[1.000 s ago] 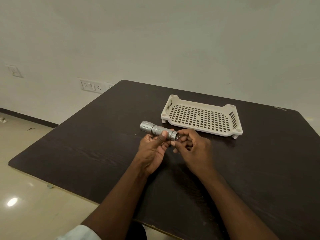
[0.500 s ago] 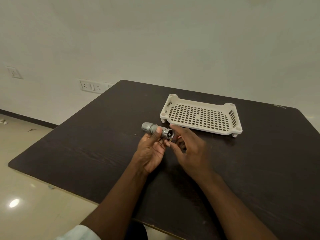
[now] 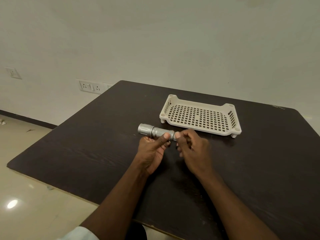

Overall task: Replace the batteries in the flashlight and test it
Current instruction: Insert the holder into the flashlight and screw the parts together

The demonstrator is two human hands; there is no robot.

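A silver metal flashlight (image 3: pixel 153 131) is held level above the dark table, its wide head pointing left. My left hand (image 3: pixel 153 149) grips its knurled body from below, thumb on top. My right hand (image 3: pixel 193 149) has its thumb and fingertips closed at the tail end of the flashlight. My right fingers hide the tail cap and whatever they hold. No batteries are visible.
A cream perforated plastic tray (image 3: pixel 200 116) stands empty on the dark wooden table (image 3: pixel 259 170), just behind my hands. Wall sockets (image 3: pixel 90 86) sit on the white wall at left. The table's left edge drops to a glossy tiled floor.
The flashlight was tilted with its open tail end facing me half a second ago; it now lies level again. My right fingers have closed back onto its tail end.
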